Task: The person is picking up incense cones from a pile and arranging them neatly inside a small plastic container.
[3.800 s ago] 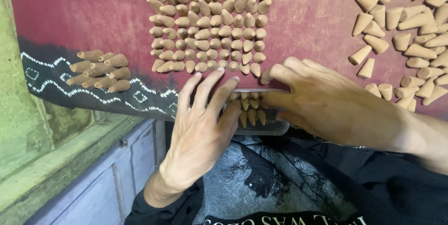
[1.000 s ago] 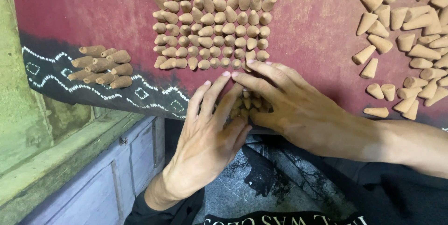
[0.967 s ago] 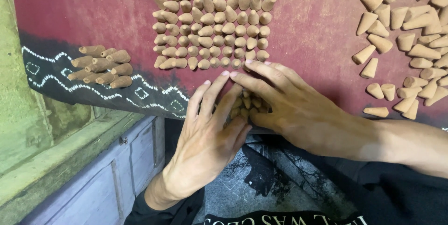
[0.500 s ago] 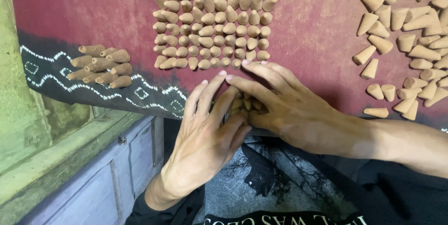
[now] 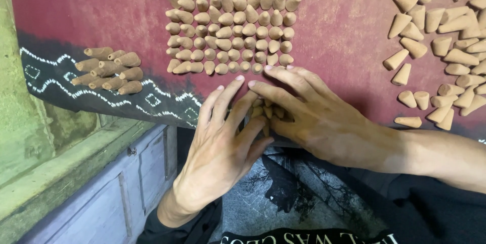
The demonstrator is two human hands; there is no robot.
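Item: my left hand, palm down, fingers spread and pressed flat against a small cluster of cones. Item: my right hand, laid across from the right, fingers cupped narrowly over the same cluster, which sits at the near edge of the red board. Item: neat grid of cones just above my fingertips; bare board between. Item: loose cones at right, a small pile at left, both well apart.
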